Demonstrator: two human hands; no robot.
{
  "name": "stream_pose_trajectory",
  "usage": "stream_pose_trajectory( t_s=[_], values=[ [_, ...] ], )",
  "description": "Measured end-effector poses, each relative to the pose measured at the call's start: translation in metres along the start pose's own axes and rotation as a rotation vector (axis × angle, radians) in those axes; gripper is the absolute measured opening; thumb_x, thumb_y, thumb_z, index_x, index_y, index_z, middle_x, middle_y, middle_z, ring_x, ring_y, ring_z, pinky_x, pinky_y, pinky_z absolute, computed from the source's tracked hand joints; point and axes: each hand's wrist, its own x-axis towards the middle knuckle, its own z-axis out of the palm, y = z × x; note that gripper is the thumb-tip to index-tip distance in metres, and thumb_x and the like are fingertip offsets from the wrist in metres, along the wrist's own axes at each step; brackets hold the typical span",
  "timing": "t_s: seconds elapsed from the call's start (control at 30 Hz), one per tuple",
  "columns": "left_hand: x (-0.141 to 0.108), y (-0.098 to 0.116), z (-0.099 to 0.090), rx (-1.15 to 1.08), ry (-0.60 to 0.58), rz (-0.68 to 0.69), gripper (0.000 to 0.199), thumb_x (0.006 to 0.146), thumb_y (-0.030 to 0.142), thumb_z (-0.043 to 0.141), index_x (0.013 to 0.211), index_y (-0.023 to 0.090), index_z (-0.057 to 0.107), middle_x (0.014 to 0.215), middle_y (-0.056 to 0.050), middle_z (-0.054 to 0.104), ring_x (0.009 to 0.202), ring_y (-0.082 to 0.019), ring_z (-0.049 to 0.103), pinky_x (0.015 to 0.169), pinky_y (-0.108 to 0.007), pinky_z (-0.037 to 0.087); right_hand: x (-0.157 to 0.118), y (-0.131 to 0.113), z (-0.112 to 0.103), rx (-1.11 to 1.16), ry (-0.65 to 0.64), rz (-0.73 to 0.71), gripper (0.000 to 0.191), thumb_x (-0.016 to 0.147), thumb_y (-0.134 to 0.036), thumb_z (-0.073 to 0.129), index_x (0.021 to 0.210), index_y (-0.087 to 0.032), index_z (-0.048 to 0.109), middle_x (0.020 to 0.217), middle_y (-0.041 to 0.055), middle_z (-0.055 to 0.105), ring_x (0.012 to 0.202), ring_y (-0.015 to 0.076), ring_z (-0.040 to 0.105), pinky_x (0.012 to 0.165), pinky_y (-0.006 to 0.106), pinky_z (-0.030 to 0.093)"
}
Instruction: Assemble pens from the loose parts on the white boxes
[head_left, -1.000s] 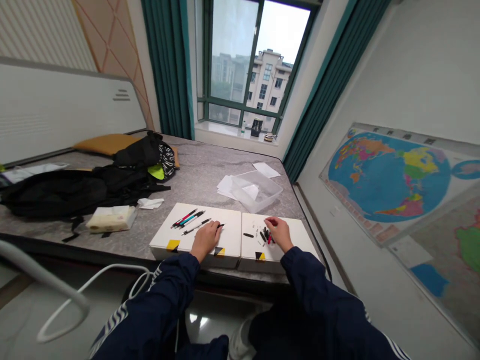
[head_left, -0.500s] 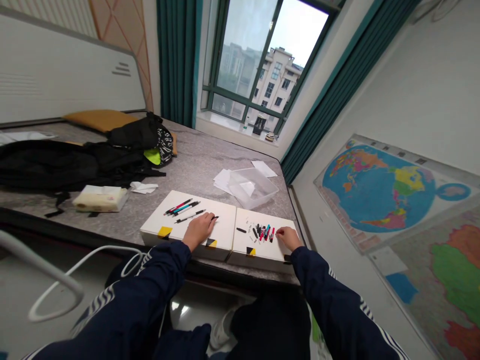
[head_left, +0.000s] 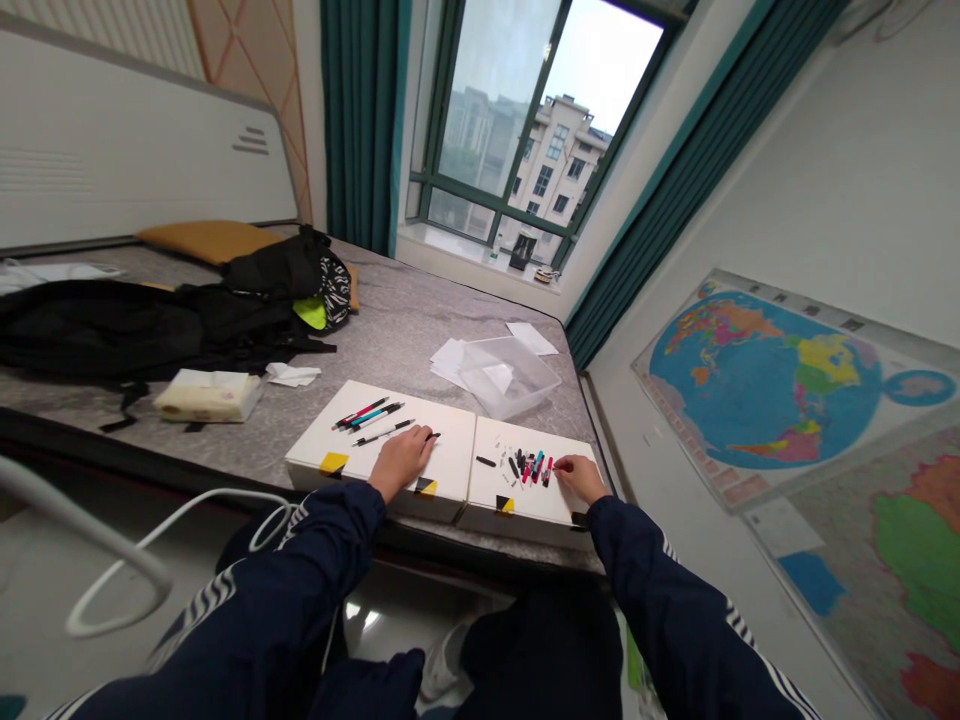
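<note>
Two white boards lie side by side on a grey mattress. My left hand (head_left: 401, 462) rests on the left board (head_left: 319, 440), its fingertips beside a small black pen part (head_left: 433, 436). Behind that hand lie several assembled pens (head_left: 371, 423) in black, red and teal. My right hand (head_left: 581, 478) lies on the right board (head_left: 544, 508), fingertips just right of a red pen piece (head_left: 548, 471). Several small pen parts (head_left: 527, 465) lie loosely there, with a short black tube (head_left: 486, 461) off to their left. Whether my left hand hides anything is unclear.
A clear plastic tray (head_left: 510, 376) stands on loose paper sheets (head_left: 450, 360) behind the boards. To the left lie a black backpack (head_left: 112, 325) and a tissue pack (head_left: 208, 396). The mattress edge runs just below the boards, with a white cable (head_left: 195, 500) beneath it.
My right hand has moved rightward off the pen parts, uncovering them. My left hand stays about where it was. The view has tilted and shifted slightly.
</note>
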Motion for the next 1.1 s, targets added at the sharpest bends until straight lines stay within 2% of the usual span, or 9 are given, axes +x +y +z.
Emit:
stream_pose_trajectory(
  t_s=[0.17, 0.33, 0.4, 0.5, 0.63, 0.7, 0.8, 0.93, 1.1],
  values=[
    [0.0, 0.0, 0.001, -0.017, -0.028, -0.028, 0.032, 0.098, 0.041, 0.034, 0.106, 0.021, 0.058, 0.098, -0.008, 0.064, 0.087, -0.02, 0.061, 0.069, -0.027, 0.041, 0.002, 0.001, 0.002, 0.014, 0.036, 0.003, 0.023, 0.066, -0.013, 0.062, 0.087, -0.015, 0.073, 0.08, 0.0077, 0.072, 0.074, 0.0185, 0.065, 0.071, 0.026, 0.045],
    [0.0, -0.002, 0.003, -0.01, -0.028, -0.007, 0.035, 0.099, 0.042, 0.03, 0.11, 0.023, 0.057, 0.1, -0.007, 0.065, 0.086, -0.019, 0.063, 0.066, -0.026, 0.041, -0.001, -0.002, -0.006, 0.063, 0.109, 0.026, 0.02, 0.063, -0.015, 0.063, 0.083, -0.015, 0.068, 0.074, 0.0059, 0.069, 0.07, 0.0179, 0.063, 0.069, 0.027, 0.045],
    [0.0, -0.003, 0.004, -0.017, -0.029, 0.013, 0.034, 0.099, 0.041, 0.029, 0.112, 0.024, 0.056, 0.1, -0.006, 0.066, 0.086, -0.019, 0.063, 0.066, -0.026, 0.041, -0.003, -0.018, -0.011, 0.154, 0.208, 0.022, 0.017, 0.066, -0.022, 0.063, 0.082, -0.016, 0.066, 0.074, 0.0059, 0.068, 0.069, 0.0179, 0.061, 0.067, 0.028, 0.046],
    [-0.001, -0.004, 0.004, -0.026, -0.051, 0.016, 0.034, 0.099, 0.041, 0.03, 0.113, 0.025, 0.056, 0.098, -0.006, 0.068, 0.083, -0.018, 0.064, 0.066, -0.025, 0.04, -0.006, -0.064, -0.008, 0.465, 0.283, 0.026, 0.024, 0.072, -0.039, 0.064, 0.08, -0.016, 0.062, 0.072, 0.0061, 0.065, 0.065, 0.0173, 0.06, 0.058, 0.026, 0.047],
    [-0.002, -0.003, 0.001, -0.021, -0.059, 0.027, 0.032, 0.099, 0.039, 0.03, 0.113, 0.025, 0.056, 0.099, -0.005, 0.069, 0.084, -0.017, 0.065, 0.066, -0.024, 0.041, -0.01, -0.144, 0.029, 0.961, 0.001, 0.069, 0.039, 0.078, -0.055, 0.059, 0.074, -0.017, 0.056, 0.064, 0.0022, 0.06, 0.053, 0.0136, 0.057, 0.042, 0.02, 0.04],
    [-0.002, -0.002, 0.0, -0.026, -0.053, 0.046, 0.032, 0.099, 0.039, 0.03, 0.113, 0.025, 0.055, 0.1, -0.005, 0.068, 0.085, -0.017, 0.065, 0.067, -0.024, 0.042, -0.01, -0.179, 0.055, 1.091, -0.117, 0.095, 0.043, 0.078, -0.059, 0.058, 0.072, -0.016, 0.055, 0.065, 0.0022, 0.059, 0.053, 0.0126, 0.058, 0.042, 0.019, 0.041],
    [-0.001, -0.001, 0.0, -0.035, -0.038, 0.056, 0.03, 0.098, 0.039, 0.034, 0.117, 0.022, 0.05, 0.099, -0.007, 0.068, 0.083, -0.018, 0.066, 0.066, -0.025, 0.043, -0.005, -0.214, 0.091, 1.175, -0.184, 0.139, 0.048, 0.076, -0.063, 0.059, 0.073, -0.016, 0.056, 0.063, 0.002, 0.059, 0.05, 0.012, 0.059, 0.038, 0.018, 0.041],
    [-0.001, -0.003, 0.003, -0.052, -0.054, 0.072, 0.027, 0.098, 0.035, 0.036, 0.117, 0.02, 0.046, 0.089, -0.007, 0.068, 0.08, -0.019, 0.067, 0.064, -0.025, 0.044, 0.002, -0.232, 0.119, 1.205, -0.161, 0.094, 0.05, 0.075, -0.066, 0.06, 0.067, -0.017, 0.052, 0.054, -0.0001, 0.057, 0.04, 0.0107, 0.054, 0.033, 0.018, 0.037],
    [0.001, -0.003, 0.005, -0.051, -0.111, 0.128, 0.026, 0.098, 0.037, 0.035, 0.113, 0.021, 0.048, 0.089, -0.006, 0.068, 0.081, -0.02, 0.067, 0.064, -0.025, 0.044, 0.0, -0.23, 0.128, 1.146, -0.079, 0.012, 0.054, 0.081, -0.066, 0.051, 0.058, -0.018, 0.05, 0.038, -0.0035, 0.048, 0.029, 0.0083, 0.043, 0.03, 0.018, 0.031]
  ],
)
